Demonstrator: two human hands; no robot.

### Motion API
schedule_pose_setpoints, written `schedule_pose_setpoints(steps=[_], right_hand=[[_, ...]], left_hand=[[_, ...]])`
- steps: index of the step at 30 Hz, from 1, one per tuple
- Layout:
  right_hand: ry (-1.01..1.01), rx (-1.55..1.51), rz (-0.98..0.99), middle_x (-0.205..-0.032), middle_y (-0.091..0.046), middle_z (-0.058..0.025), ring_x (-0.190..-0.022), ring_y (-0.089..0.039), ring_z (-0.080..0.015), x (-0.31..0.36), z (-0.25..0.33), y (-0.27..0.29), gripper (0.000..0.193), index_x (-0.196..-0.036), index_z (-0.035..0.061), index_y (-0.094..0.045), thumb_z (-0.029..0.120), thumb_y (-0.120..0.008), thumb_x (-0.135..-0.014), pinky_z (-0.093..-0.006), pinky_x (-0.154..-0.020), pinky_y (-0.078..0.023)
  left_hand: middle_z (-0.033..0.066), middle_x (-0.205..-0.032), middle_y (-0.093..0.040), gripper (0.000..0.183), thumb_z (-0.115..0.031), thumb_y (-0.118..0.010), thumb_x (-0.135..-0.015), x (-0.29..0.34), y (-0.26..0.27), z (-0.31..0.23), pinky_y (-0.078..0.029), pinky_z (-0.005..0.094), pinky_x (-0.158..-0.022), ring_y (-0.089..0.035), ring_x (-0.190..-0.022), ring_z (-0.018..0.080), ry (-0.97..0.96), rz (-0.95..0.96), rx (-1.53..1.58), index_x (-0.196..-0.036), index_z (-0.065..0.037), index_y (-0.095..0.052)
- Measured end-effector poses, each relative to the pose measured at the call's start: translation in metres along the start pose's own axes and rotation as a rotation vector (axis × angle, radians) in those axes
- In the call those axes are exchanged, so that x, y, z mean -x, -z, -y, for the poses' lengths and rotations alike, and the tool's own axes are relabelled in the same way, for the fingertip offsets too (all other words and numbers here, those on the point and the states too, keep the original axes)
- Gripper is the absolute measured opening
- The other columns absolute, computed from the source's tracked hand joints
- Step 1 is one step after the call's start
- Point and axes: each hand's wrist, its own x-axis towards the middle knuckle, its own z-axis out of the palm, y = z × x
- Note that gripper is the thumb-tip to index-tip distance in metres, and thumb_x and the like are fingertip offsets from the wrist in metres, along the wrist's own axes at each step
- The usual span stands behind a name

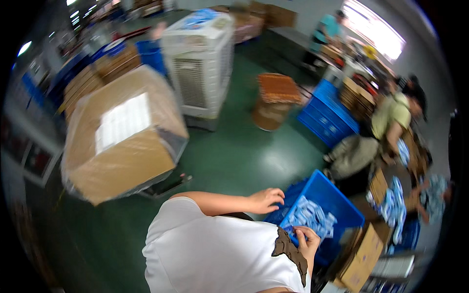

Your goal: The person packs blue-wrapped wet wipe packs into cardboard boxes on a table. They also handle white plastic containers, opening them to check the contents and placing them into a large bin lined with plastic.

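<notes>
The person bends over a blue crate [337, 200] on the green floor, heaped with small pale-blue packets [312, 217]. The left hand [266, 200] rests with spread fingers on the crate's near edge. The right hand [308, 241] pinches one packet at the crate's rim. These packets look light, soft and slippery; best gripped by an edge. An open cardboard box [364, 256] sits just beside the crate.
</notes>
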Motion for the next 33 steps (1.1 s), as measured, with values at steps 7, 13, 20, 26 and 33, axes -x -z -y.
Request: schedule_pose_setpoints(steps=[7, 13, 20, 26, 33], right_hand=[[0.199, -0.005, 0.509, -0.087, -0.070, -0.0133, -0.080, -0.067, -0.0213, -0.139, 0.027, -0.089, 0.011, -0.089, -0.0016, -0.070, 0.006, -0.063, -0.085, -0.0295, -0.074, -0.051], [0.477, 0.046, 0.825, -0.090, -0.069, -0.0137, -0.086, -0.066, -0.0292, -0.196, 0.076, -0.211, 0.017, -0.096, 0.0018, -0.068, 0.007, -0.069, -0.080, -0.0352, -0.078, -0.051], [0.813, -0.024, 0.836, -0.102, -0.066, -0.0135, -0.093, -0.061, -0.0309, -0.204, 0.215, -0.376, 0.023, -0.100, 0.0039, -0.068, 0.005, -0.070, -0.077, -0.0369, -0.083, -0.049], [0.950, -0.033, 0.662, -0.108, -0.063, -0.0116, -0.100, -0.057, -0.0326, -0.183, 0.299, -0.519, 0.023, -0.095, 0.0027, -0.067, 0.002, -0.070, -0.073, -0.0400, -0.086, -0.047], [0.880, 0.182, 0.559, -0.107, -0.062, -0.0105, -0.099, -0.057, -0.0311, -0.185, 0.325, -0.594, 0.023, -0.093, 0.0033, -0.067, 0.002, -0.070, -0.071, -0.0400, -0.085, -0.047]], left_hand=[[0.0109, -0.120, -0.054, 0.023, -0.014, -0.064, -0.084, 0.119, 0.150, 0.020, -0.044, 0.0393, -0.096, -0.052, -0.114, 0.0301, 0.502, -0.608, -0.265, -0.107, -0.008, -0.062], [0.0128, -0.119, -0.055, 0.022, -0.012, -0.063, -0.085, 0.279, 0.259, -0.027, -0.042, 0.0408, -0.098, -0.051, -0.115, 0.0325, 0.734, -0.911, -0.644, -0.106, -0.006, -0.062], [0.0133, -0.121, -0.058, 0.033, -0.007, -0.066, -0.080, 0.470, 0.434, -0.034, -0.044, 0.0393, -0.099, -0.053, -0.116, 0.0334, 1.181, -0.689, -0.878, -0.112, -0.005, -0.061], [0.0220, -0.137, -0.044, 0.072, -0.019, -0.075, -0.073, 0.607, 0.517, 0.098, -0.034, 0.0389, -0.109, -0.039, -0.131, 0.0346, 1.441, 0.057, -0.812, -0.133, 0.004, -0.041], [0.0211, -0.154, -0.011, 0.109, -0.033, -0.079, -0.066, 0.630, 0.518, 0.201, -0.016, 0.0437, -0.117, -0.008, -0.144, 0.0339, 1.333, 0.075, -0.843, -0.146, 0.006, -0.016]])
